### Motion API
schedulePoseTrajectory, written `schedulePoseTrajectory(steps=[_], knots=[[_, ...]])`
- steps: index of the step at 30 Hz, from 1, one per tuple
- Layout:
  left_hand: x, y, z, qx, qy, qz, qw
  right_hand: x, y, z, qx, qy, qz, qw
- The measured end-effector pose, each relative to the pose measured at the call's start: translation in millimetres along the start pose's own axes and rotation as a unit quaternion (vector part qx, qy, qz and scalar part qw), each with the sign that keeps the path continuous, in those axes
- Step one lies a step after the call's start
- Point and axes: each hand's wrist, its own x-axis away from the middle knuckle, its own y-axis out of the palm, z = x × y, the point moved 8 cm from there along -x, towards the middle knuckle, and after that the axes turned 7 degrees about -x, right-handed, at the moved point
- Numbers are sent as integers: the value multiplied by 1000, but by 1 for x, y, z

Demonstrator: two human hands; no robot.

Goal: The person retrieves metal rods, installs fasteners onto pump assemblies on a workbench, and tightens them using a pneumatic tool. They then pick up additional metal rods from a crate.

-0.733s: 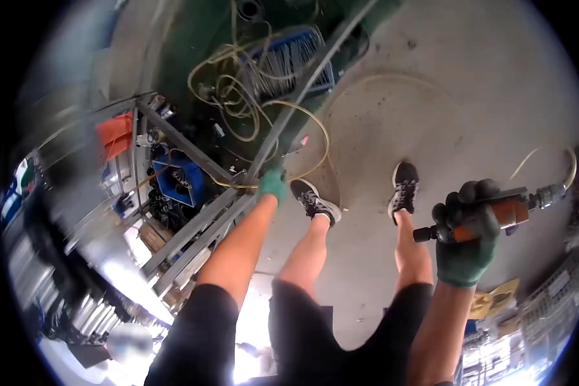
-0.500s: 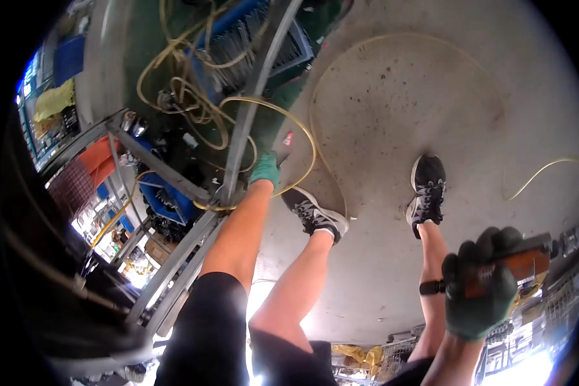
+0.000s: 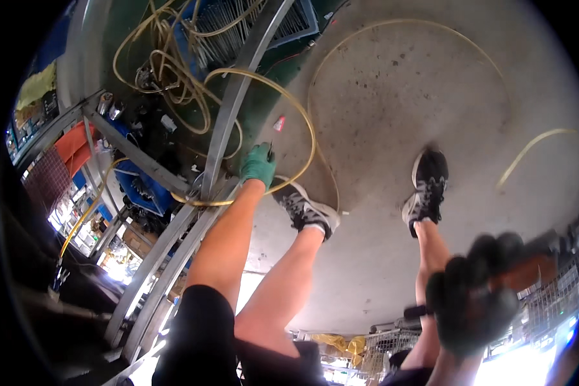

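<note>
My left hand, in a green glove, is low beside the metal frame, inside a loop of yellow hose. Its fingers are curled, and a small dark, thin piece sticks out of them; its kind is unclear. On the right, my right hand wears a dark green glove with black fingers. It grips an orange-and-black power tool with a black end on its left side, blurred by motion. My shoes stand on the floor between the hands.
A grey metal frame runs along the left. Beyond it lie tangled hose and a blue crate of thin metal rods. A red-and-white scrap lies on the concrete floor. Wire baskets stand at the lower edge.
The view has shifted, so the frame and hose sit further left. My right hand and its tool have moved slightly down and left and are now blurred; my left hand stays beside the frame.
</note>
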Motion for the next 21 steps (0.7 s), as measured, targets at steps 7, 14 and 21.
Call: schedulePoseTrajectory(steps=[7,14,21], knots=[[211,-305,170,371,132,53,918,74,107,-75,1,-36,-113,993],[429,-693,189,396,224,127,881,284,388,-173,-47,-30,-315,948],[558,-813,143,368,215,284,859,423,524,-170,15,39,-468,883]])
